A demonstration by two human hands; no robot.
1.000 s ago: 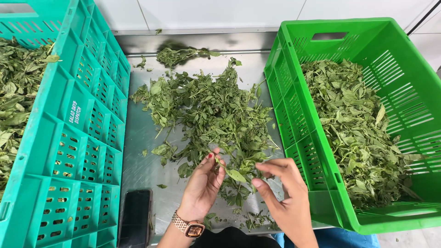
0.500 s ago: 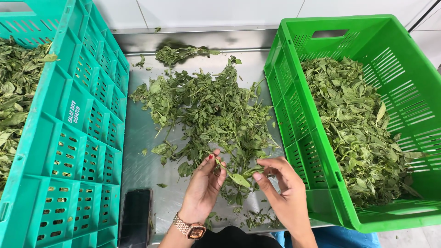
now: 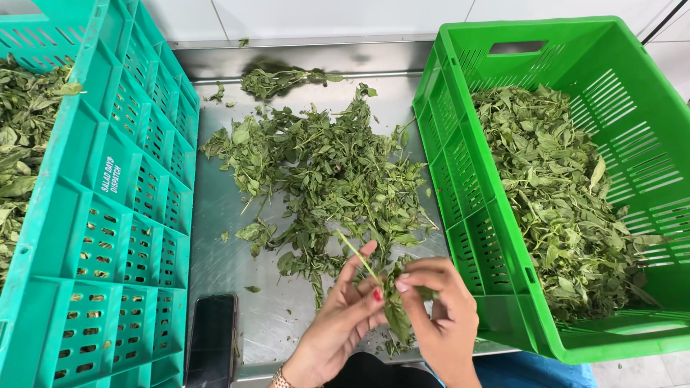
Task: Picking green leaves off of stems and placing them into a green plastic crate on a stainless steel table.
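A loose pile of green leafy herb sprigs (image 3: 330,172) covers the middle of a steel table (image 3: 223,244). Near the table's front edge my left hand (image 3: 338,323) pinches a thin stem between thumb and fingers. My right hand (image 3: 438,316) grips the leafy end of the same herb sprig (image 3: 394,305), fingers closed around its leaves. Both hands meet just in front of the pile. The wrist of my left hand carries a watch at the bottom edge.
A bright green crate (image 3: 460,165) on the right holds picked leaves (image 3: 560,194). A teal crate (image 3: 129,194) on the left also holds leaves (image 3: 21,144). A dark phone (image 3: 212,338) lies flat by the teal crate. A small clump of herbs (image 3: 277,79) sits at the back.
Both hands have lifted slightly off the pile and drawn together, and now hold one sprig between them, with its stem sticking up.
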